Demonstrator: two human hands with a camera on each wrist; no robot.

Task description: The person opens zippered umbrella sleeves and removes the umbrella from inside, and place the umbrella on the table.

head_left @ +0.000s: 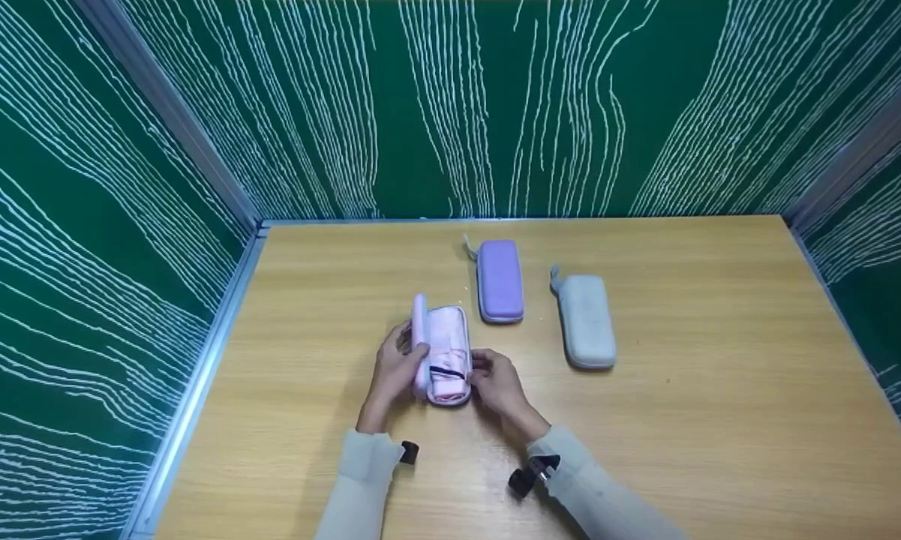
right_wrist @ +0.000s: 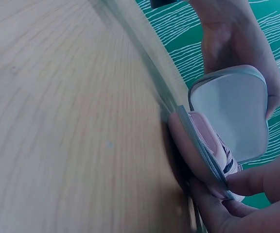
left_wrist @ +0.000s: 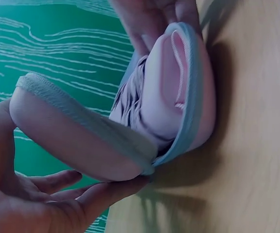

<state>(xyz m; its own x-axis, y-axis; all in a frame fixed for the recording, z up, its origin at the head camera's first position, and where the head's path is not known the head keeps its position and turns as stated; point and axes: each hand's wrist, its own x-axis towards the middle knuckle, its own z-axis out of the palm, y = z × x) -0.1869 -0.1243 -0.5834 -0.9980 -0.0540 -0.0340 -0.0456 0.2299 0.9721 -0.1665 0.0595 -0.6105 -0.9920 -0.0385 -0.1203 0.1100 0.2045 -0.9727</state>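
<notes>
A pink zip case (head_left: 420,375) stands unzipped on the table, its lid raised on the left side. Inside lies what looks like a compact folding umbrella (head_left: 448,341), with gathered pink fabric, a dark band and a smooth handle end (left_wrist: 166,87) with a cord. My left hand (head_left: 394,367) holds the lid (right_wrist: 230,109), thumb over its edge and fingers behind it. With thumb and fingers, my right hand (head_left: 499,382) pinches the right rim of the case's lower half, seen close in the right wrist view (right_wrist: 201,150).
A closed purple case (head_left: 500,281) with a strap lies just beyond the pink one. Farther right is a closed grey case (head_left: 589,322), also with a strap. Green panels (head_left: 442,112) with white lines border the wooden table (head_left: 720,375) at the back and sides.
</notes>
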